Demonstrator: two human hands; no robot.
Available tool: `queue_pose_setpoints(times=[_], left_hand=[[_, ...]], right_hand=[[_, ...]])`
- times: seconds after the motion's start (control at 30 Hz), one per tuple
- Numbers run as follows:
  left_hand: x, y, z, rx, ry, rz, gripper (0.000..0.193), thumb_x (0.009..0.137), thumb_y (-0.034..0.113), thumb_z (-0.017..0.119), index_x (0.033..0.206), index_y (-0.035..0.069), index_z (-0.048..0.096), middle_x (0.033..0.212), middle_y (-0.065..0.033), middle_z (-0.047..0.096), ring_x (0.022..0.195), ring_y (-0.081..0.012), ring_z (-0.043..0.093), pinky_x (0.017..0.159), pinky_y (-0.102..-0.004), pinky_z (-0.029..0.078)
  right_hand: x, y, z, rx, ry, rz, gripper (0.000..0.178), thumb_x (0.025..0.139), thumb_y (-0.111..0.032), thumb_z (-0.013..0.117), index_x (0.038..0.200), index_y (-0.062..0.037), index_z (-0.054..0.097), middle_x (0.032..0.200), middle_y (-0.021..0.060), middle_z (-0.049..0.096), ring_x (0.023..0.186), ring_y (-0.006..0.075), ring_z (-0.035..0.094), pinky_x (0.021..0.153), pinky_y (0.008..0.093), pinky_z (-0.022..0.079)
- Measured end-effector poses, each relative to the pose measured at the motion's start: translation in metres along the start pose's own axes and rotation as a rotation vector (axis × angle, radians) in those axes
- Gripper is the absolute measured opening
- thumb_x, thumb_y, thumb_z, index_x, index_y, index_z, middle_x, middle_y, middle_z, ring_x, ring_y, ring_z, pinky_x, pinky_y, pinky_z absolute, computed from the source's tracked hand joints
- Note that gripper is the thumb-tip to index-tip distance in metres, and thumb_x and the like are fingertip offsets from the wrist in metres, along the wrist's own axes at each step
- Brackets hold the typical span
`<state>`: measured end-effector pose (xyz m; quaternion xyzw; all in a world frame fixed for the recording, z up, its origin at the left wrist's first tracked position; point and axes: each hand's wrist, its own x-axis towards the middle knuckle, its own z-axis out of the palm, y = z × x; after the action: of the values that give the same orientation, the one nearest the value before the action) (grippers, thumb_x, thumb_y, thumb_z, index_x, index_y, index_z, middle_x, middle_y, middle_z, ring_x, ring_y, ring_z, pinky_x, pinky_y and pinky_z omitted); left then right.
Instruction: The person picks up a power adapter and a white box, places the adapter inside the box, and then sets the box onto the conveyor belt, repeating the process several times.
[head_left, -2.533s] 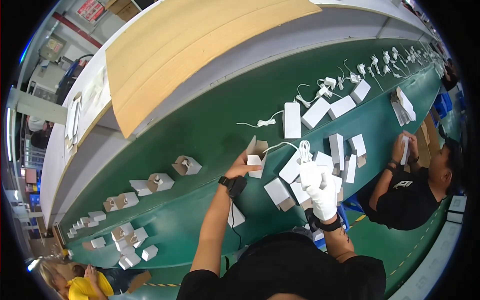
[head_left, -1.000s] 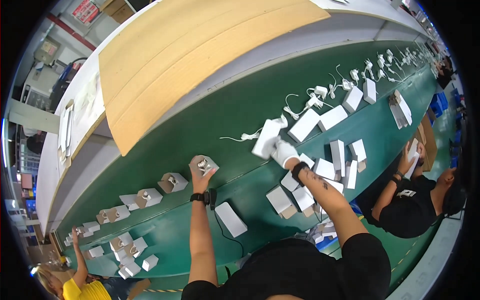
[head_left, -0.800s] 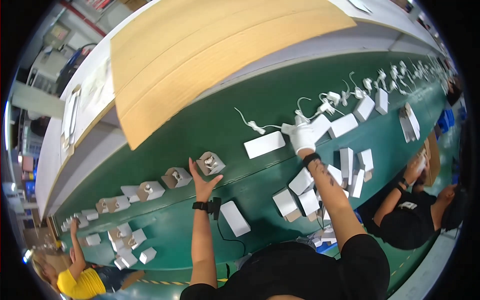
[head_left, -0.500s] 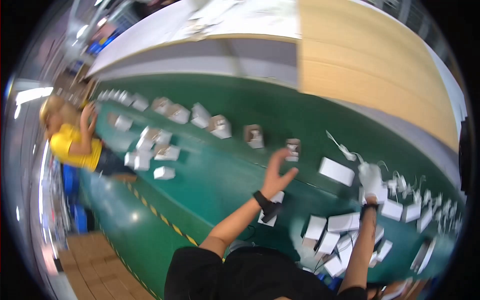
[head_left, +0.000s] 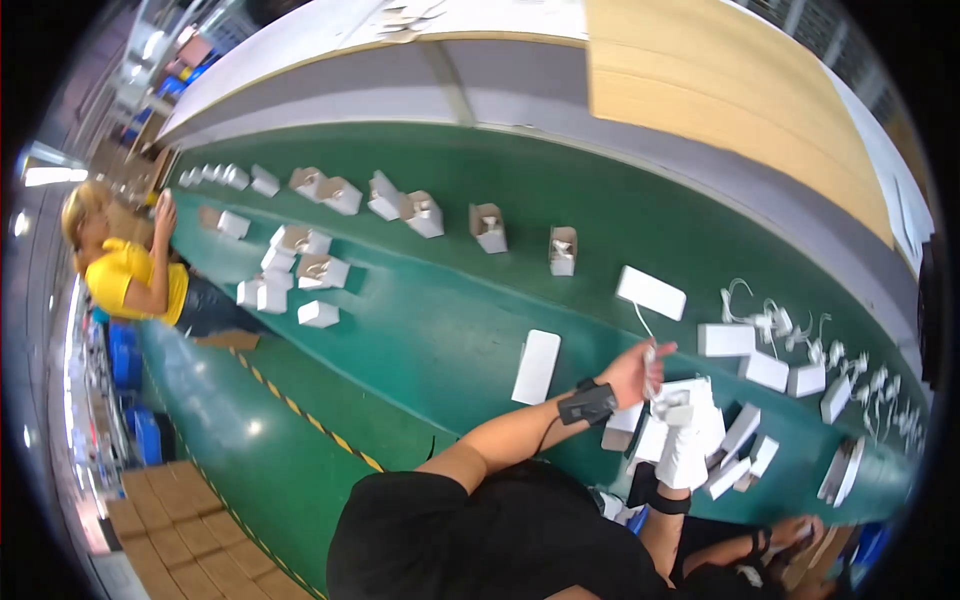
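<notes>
My left hand, bare and with a black device strapped at its wrist, is closed on a white cable whose end sticks up above the fingers. Right beside it is my right hand in a white glove, a black band round its wrist. The gloved fingers look closed around a small whitish-grey piece that I cannot make out. Several white boxes lie under and around the hands. One closed white box lies left of my left hand, and another white box lies beyond both hands.
Open boxes with contents stand in a row along the green bench. White cables with plugs lie at right. A person in yellow stands at far left; another person's hand shows at lower right. Brown cartons stand lower left.
My right hand has come back from the cables toward my body. My left hand has moved right and down to meet it and now grips a white cable. The view has shifted slightly.
</notes>
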<state>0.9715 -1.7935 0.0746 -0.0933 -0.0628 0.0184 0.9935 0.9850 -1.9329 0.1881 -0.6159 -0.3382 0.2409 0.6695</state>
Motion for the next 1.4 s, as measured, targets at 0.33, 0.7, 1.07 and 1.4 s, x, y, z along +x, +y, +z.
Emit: queue_pose_setpoints(times=[0.33, 0.7, 1.07, 1.4], left_hand=[[-0.006, 0.000, 0.068, 0.845, 0.360, 0.272, 0.047, 0.098, 0.038, 0.037, 0.115, -0.002, 0.055, 0.110, -0.0075, 0.060, 0.091, -0.0153, 0.058, 0.082, -0.0307, 0.045], [0.093, 0.154, -0.014, 2.782, 0.425, 0.044, 0.095, 0.058, 0.029, 0.082, 0.137, 0.012, 0.033, 0.130, -0.0163, 0.046, 0.124, -0.0318, 0.041, 0.104, -0.0402, 0.030], [0.047, 0.142, 0.015, 1.957, -0.058, -0.282, 0.086, 0.057, 0.013, 0.080, 0.131, 0.010, 0.038, 0.127, -0.0103, 0.046, 0.120, -0.0266, 0.043, 0.101, -0.0380, 0.034], [0.031, 0.057, 0.062, 2.100, -0.129, -0.243, 0.079, 0.059, 0.022, 0.083, 0.127, 0.008, 0.047, 0.123, -0.0091, 0.051, 0.118, -0.0232, 0.045, 0.099, -0.0370, 0.037]], right_hand=[[0.038, 0.050, 0.010, -0.220, -0.116, -0.027, 0.040, 0.081, -0.016, 0.065, 0.115, -0.0005, 0.051, 0.091, 0.0051, 0.058, 0.079, 0.0139, 0.057, 0.065, 0.0272, 0.048], [0.027, 0.019, -0.059, 0.757, 0.071, 0.551, 0.042, 0.091, -0.033, 0.053, 0.121, -0.0037, 0.048, 0.112, 0.0143, 0.058, 0.082, 0.0186, 0.059, 0.065, 0.0283, 0.049], [0.037, -0.010, -0.061, 0.813, 0.040, 0.736, 0.046, 0.094, -0.037, 0.049, 0.125, -0.0030, 0.047, 0.113, 0.0165, 0.058, 0.082, 0.0219, 0.060, 0.064, 0.0300, 0.050], [0.070, 0.003, -0.056, -1.481, -0.376, -0.174, 0.018, 0.081, -0.013, 0.054, 0.093, -0.0011, 0.061, 0.081, 0.0139, 0.064, 0.070, 0.0288, 0.063, 0.065, 0.0362, 0.051]])
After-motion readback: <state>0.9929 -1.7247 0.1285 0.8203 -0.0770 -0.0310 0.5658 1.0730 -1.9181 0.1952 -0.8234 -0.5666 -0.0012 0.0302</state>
